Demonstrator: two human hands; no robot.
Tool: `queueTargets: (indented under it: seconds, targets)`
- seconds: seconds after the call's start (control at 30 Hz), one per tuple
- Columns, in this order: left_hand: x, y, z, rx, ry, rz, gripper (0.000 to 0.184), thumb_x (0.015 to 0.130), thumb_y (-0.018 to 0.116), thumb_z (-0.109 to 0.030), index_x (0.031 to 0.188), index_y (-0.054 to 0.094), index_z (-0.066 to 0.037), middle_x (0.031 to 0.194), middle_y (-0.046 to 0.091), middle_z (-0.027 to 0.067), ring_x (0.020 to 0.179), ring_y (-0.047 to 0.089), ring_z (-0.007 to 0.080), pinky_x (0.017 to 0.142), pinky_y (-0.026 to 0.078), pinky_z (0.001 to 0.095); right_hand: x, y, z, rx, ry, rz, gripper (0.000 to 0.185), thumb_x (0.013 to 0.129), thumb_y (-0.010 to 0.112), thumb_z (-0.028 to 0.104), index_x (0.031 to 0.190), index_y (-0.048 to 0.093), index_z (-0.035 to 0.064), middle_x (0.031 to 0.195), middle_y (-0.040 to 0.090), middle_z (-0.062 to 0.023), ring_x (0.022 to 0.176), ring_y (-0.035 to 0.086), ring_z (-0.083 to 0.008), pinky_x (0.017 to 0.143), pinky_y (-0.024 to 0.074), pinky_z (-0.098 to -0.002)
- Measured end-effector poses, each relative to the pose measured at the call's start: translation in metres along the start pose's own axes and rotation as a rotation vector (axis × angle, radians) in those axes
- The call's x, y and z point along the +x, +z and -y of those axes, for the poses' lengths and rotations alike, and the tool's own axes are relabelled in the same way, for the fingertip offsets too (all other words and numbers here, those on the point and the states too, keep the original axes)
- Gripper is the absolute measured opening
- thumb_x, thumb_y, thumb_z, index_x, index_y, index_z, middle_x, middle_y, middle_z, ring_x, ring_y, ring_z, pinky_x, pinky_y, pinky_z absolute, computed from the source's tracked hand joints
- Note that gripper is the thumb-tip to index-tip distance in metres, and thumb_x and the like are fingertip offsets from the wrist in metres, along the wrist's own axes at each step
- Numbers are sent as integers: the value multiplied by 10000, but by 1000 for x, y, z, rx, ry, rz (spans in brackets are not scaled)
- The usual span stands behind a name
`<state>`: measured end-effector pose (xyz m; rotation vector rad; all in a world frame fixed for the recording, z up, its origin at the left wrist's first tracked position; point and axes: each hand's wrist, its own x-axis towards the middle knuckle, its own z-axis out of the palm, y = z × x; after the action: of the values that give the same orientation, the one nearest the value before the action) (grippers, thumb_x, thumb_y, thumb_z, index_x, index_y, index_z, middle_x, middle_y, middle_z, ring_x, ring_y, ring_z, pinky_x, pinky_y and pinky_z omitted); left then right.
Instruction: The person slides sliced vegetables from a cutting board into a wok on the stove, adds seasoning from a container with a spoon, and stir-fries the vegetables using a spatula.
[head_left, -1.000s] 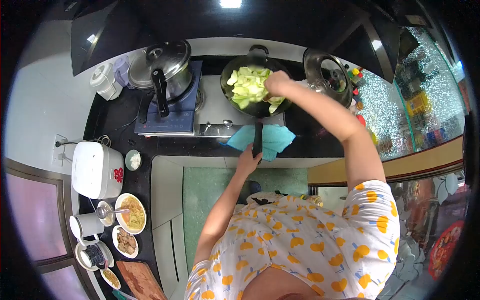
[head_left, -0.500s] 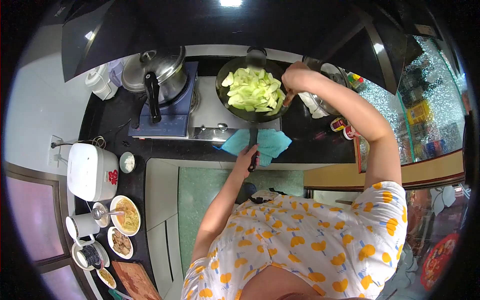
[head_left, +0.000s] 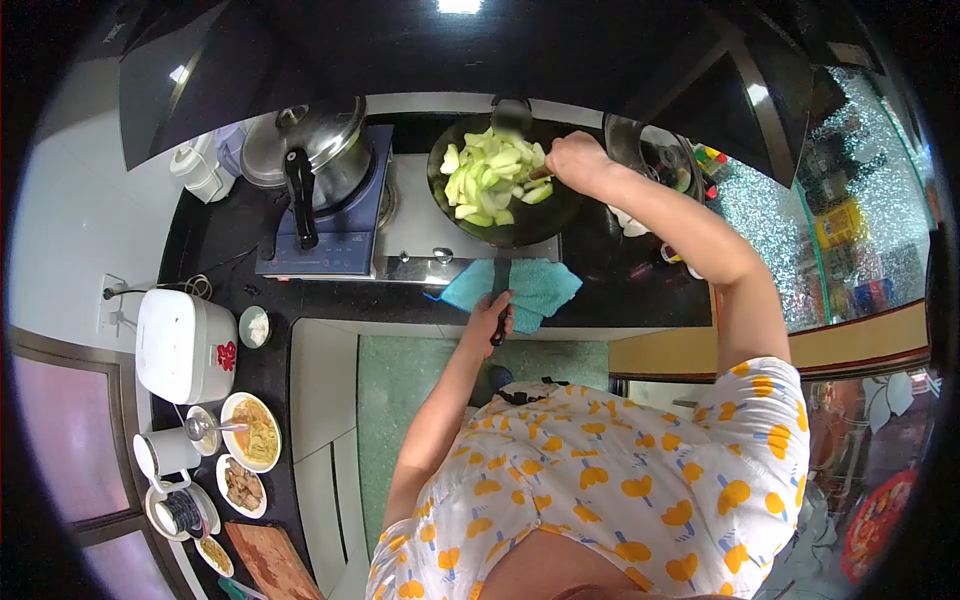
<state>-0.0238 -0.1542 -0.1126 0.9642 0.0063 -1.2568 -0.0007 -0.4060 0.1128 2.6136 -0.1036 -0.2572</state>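
A dark wok (head_left: 545,218) sits on the stove, holding pale green sliced vegetable (head_left: 490,175) heaped toward its left side. My left hand (head_left: 489,322) is closed around the wok's long black handle. Over the wok's right rim, my right hand (head_left: 578,160) grips the brown handle of a spatula (head_left: 540,174); its head is hidden among the slices. A folded turquoise cloth (head_left: 545,290) lies on the counter edge beneath the wok handle.
To the left, a pressure cooker (head_left: 325,150) stands on a blue induction cooker (head_left: 340,250). A white rice cooker (head_left: 180,345), dishes of food (head_left: 243,487) and a wooden cutting board (head_left: 268,560) line the left counter. The range hood (head_left: 400,70) overhangs the stove.
My right hand has moved left and inward over the wok with the spatula. The slices have been pushed left, baring the wok's right side. My left hand stays on the handle.
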Motion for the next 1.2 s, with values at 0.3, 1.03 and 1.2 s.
queueTargets:
  seconds: [0.3,1.03,1.2]
  targets:
    - [2,1,0,-4,0,-22,273,900,601,-260,1072,535,-60,744,513,10,525,472,82,421,375,206,2,-5,54,133,-287,94,311,798,614,346,715,694,58,681,654,-131,687,652,-308,602,507,-402]
    - [4,-3,4,40,40,-32,285,903,595,-254,1088,564,-40,764,522,14,538,487,86,460,419,222,112,-18,55,272,97,64,279,819,606,308,903,707,61,953,688,-105,912,657,-268,744,516,-361]
    - [2,0,2,18,34,-45,268,902,599,-246,1073,573,-40,751,524,11,541,487,86,453,414,216,111,19,-1,437,387,206,267,796,634,291,943,711,81,945,683,-100,914,651,-261,745,516,-374]
